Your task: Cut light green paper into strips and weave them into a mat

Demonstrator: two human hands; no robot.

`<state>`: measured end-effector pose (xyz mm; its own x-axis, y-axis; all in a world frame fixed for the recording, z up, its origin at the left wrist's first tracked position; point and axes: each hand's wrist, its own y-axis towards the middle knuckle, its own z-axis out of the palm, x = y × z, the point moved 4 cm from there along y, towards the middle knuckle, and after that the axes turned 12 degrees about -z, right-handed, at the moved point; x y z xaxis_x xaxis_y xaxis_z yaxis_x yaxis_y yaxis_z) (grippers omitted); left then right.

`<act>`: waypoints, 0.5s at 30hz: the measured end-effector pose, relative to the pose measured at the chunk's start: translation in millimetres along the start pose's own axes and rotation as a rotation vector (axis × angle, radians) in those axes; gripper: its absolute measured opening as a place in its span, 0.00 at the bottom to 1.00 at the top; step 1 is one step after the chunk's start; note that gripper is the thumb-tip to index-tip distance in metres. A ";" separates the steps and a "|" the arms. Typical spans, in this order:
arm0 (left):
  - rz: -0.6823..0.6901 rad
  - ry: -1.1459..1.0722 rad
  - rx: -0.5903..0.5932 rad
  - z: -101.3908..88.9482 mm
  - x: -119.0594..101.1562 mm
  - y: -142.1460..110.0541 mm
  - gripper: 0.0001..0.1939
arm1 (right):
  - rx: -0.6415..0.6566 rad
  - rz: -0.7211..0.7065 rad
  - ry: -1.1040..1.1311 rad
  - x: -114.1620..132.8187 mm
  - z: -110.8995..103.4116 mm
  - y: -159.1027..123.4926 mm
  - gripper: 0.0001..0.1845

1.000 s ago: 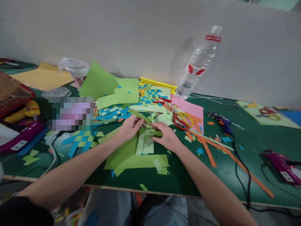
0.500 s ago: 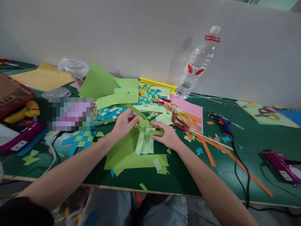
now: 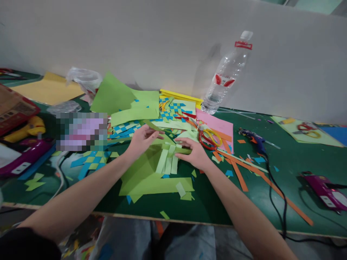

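Note:
Several pale green paper strips (image 3: 168, 164) are woven across a darker green strip (image 3: 183, 150) in a small piece just over a green sheet. My right hand (image 3: 195, 152) pinches the darker strip at the right end of this weave, thumb below and fingers above. To the left, my left hand (image 3: 141, 141) has its fingers apart near the weave's upper left. Another green strip (image 3: 152, 125) passes behind its fingertips; whether they touch it I cannot tell. Beneath lies the green paper sheet (image 3: 141, 169), with a cut band (image 3: 159, 186) at its near side.
Red and yellow scissors (image 3: 210, 139) lie right of my right hand. Further right are a glue gun (image 3: 256, 141), its cable and a purple power strip (image 3: 325, 191). A plastic bottle (image 3: 226, 76) stands at the back. Blue-green woven pieces (image 3: 93, 159) and scraps lie left.
My left hand has drawn slightly left and its fingers have spread away from the weave. My right hand still holds the woven piece, which has shifted and tilted slightly.

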<state>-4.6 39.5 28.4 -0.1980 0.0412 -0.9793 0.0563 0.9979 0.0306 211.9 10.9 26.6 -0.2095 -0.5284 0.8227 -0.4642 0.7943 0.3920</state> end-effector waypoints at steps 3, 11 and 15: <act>-0.050 0.067 -0.023 -1.2 0.8 0.6 0.16 | -0.005 0.009 0.022 1.2 -1.3 1.3 0.25; -0.138 0.070 0.012 -1.6 5.5 5.3 0.21 | -0.010 0.056 0.015 -0.8 -1.4 1.7 0.25; -0.140 0.065 0.021 -1.4 6.0 6.1 0.24 | -0.002 0.056 0.013 -0.7 -0.9 1.5 0.25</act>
<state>-6.7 45.8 22.9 -0.2677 -0.0943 -0.9589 0.0443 0.9929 -0.1100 212.1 12.8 27.0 -0.2241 -0.4792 0.8486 -0.4506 0.8231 0.3458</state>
